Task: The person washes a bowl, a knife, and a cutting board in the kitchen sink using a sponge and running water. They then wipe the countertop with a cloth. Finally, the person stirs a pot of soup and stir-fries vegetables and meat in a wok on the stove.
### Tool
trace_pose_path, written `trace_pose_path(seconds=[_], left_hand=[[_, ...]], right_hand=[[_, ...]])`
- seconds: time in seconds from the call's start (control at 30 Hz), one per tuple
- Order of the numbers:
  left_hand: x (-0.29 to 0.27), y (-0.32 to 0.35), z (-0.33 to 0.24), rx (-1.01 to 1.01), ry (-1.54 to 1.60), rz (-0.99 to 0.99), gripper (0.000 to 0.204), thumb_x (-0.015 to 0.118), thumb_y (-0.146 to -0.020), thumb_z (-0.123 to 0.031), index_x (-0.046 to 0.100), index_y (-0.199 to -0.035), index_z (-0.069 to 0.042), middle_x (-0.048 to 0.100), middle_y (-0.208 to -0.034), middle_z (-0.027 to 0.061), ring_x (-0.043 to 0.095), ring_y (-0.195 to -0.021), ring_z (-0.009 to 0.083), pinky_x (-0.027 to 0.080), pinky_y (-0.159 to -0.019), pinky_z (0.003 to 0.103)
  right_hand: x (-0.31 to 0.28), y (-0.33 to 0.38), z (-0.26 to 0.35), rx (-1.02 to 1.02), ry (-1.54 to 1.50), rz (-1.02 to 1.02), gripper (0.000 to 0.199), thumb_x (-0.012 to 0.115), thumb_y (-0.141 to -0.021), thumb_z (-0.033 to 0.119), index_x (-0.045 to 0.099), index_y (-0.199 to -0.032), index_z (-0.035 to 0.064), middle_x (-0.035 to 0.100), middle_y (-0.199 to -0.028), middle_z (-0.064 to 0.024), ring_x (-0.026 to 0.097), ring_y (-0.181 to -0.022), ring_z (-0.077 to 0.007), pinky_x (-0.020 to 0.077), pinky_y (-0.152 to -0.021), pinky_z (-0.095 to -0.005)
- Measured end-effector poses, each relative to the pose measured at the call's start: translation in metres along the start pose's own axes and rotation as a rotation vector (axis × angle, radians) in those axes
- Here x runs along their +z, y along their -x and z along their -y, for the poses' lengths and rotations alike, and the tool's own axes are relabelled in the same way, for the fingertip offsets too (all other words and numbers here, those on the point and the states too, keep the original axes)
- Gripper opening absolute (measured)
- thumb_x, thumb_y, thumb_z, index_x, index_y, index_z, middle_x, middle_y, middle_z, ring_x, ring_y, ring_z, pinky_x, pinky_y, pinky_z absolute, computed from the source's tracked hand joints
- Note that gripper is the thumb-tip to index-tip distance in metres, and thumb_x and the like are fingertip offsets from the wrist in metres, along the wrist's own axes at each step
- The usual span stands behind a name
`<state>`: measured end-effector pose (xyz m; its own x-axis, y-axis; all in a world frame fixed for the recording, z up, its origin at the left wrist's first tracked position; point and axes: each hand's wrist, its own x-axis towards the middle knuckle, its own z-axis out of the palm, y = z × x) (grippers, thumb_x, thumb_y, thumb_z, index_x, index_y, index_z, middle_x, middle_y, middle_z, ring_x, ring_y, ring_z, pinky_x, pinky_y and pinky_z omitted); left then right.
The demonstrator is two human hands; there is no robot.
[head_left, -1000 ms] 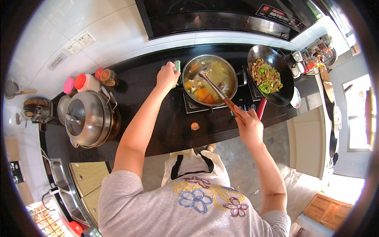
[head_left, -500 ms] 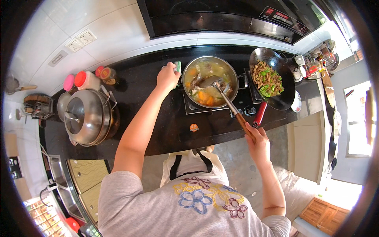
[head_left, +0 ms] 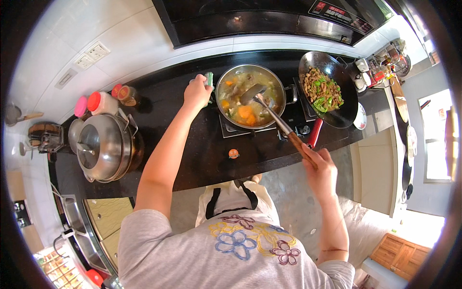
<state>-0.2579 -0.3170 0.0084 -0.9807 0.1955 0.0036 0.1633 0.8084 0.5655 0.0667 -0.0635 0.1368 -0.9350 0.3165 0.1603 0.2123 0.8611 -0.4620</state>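
A steel pot [head_left: 283,86] of soup with orange chunks stands on the left burner. My left hand [head_left: 195,95] is closed on a folded green cloth [head_left: 209,80] against the pot's left side; the pot handle there is hidden. In my right hand [head_left: 321,173] is the wooden handle of a metal spatula [head_left: 274,114], with fingers wrapped round it. The spatula slants to the left over the pot's rim. Its broad blade [head_left: 253,93] shows at the soup's surface, near the middle.
To the right sits a black wok [head_left: 344,103] with a red handle [head_left: 315,133], holding browned pieces and green peppers. A lidded steel steamer pot [head_left: 103,144] and several jars [head_left: 102,102] stand on the left counter. A range hood [head_left: 269,21] overhangs the back.
The spatula blade has shifted slightly in the soup, and its handle end has moved a little right and nearer with my right hand. My left hand keeps the cloth at the pot's side.
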Motion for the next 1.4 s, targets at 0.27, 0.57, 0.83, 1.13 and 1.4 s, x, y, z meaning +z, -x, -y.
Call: trace_pose_path(seconds=[0.27, 0.57, 0.83, 1.13, 1.4], left_hand=[[0.006, -0.001, 0.003, 0.040, 0.023, -0.039, 0.034, 0.068, -0.083, -0.022, 0.057, -0.112, -0.006, 0.063, -0.104, 0.0221, 0.065, -0.091, 0.0381, 0.053, -0.079, 0.045], [0.007, -0.002, 0.001, 0.040, 0.016, -0.020, 0.035, 0.067, -0.084, -0.022, 0.057, -0.113, -0.006, 0.063, -0.104, 0.0219, 0.066, -0.091, 0.0367, 0.053, -0.078, 0.045], [0.003, 0.000, -0.002, 0.010, 0.001, -0.009, 0.036, 0.066, -0.084, -0.022, 0.057, -0.114, -0.006, 0.062, -0.106, 0.0211, 0.066, -0.090, 0.0359, 0.053, -0.078, 0.044], [0.004, -0.001, -0.003, 0.007, -0.018, 0.008, 0.036, 0.066, -0.086, -0.023, 0.056, -0.116, -0.005, 0.063, -0.109, 0.0198, 0.063, -0.099, 0.0355, 0.050, -0.085, 0.044], [0.008, -0.003, 0.001, 0.029, -0.007, -0.021, 0.036, 0.068, -0.084, -0.024, 0.057, -0.114, -0.006, 0.062, -0.106, 0.0207, 0.064, -0.096, 0.0371, 0.052, -0.082, 0.044]], right_hand=[[-0.065, 0.008, 0.001, -0.071, 0.405, 0.006, 0.044, 0.071, -0.078, 0.005, 0.069, -0.119, 0.0233, 0.050, -0.080, -0.0043, 0.057, -0.062, -0.0209, 0.0499, -0.056, -0.0364], [-0.033, 0.004, -0.019, -0.119, 0.430, -0.022, 0.041, 0.069, -0.082, 0.007, 0.068, -0.119, 0.0242, 0.048, -0.080, -0.0042, 0.058, -0.061, -0.0211, 0.0502, -0.054, -0.0353], [-0.020, 0.000, -0.019, -0.038, 0.169, -0.035, 0.044, 0.071, -0.080, 0.006, 0.069, -0.121, 0.0238, 0.049, -0.081, -0.0051, 0.057, -0.062, -0.0222, 0.0500, -0.057, -0.0368], [0.019, -0.012, -0.026, 0.018, -0.025, -0.050, 0.045, 0.072, -0.079, 0.006, 0.069, -0.120, 0.0228, 0.056, -0.088, -0.0077, 0.062, -0.071, -0.0274, 0.0521, -0.065, -0.0380], [0.025, -0.012, -0.023, -0.014, 0.093, -0.063, 0.043, 0.071, -0.079, 0.009, 0.068, -0.120, 0.0227, 0.055, -0.086, -0.0068, 0.062, -0.068, -0.0285, 0.0523, -0.061, -0.0396]])
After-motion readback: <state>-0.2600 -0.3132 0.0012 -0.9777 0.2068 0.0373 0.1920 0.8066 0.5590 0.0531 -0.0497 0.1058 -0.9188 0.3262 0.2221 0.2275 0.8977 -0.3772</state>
